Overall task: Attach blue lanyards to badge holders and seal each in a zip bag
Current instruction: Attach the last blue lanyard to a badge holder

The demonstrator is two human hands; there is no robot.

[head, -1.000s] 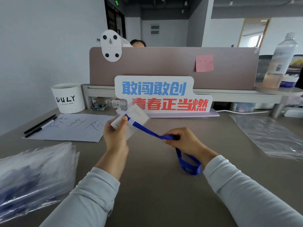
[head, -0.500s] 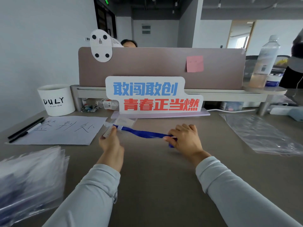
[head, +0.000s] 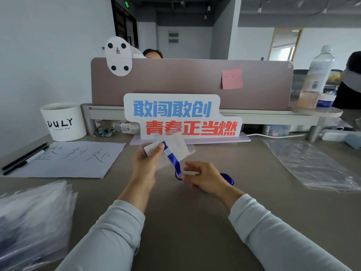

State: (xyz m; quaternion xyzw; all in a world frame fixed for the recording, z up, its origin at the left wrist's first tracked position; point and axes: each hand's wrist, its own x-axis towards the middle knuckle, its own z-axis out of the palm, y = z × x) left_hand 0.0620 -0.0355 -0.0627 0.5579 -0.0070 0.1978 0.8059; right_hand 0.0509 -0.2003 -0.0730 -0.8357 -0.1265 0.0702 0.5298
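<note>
My left hand [head: 145,163] holds a clear badge holder [head: 175,148] with a white card inside, raised above the desk's middle. A blue lanyard [head: 172,160] is attached at the holder and runs down to my right hand [head: 203,178], which pinches the strap between thumb and fingers. The rest of the strap loops behind that hand, showing at its right side. A pile of empty clear zip bags [head: 312,165] lies at the right. A stack of filled bags [head: 33,218] sits at the near left.
A grey desk [head: 185,222] with a lettered sign [head: 181,116] at the back and a divider behind it. A white cup [head: 63,122], a handwritten paper [head: 74,157] and two pens [head: 24,158] lie at the left. A water bottle [head: 317,77] stands on the right shelf.
The left hand has lifted and tilted the badge holder upright. The right hand slid along the strap toward the holder, and the strap went from taut to hanging slack.
</note>
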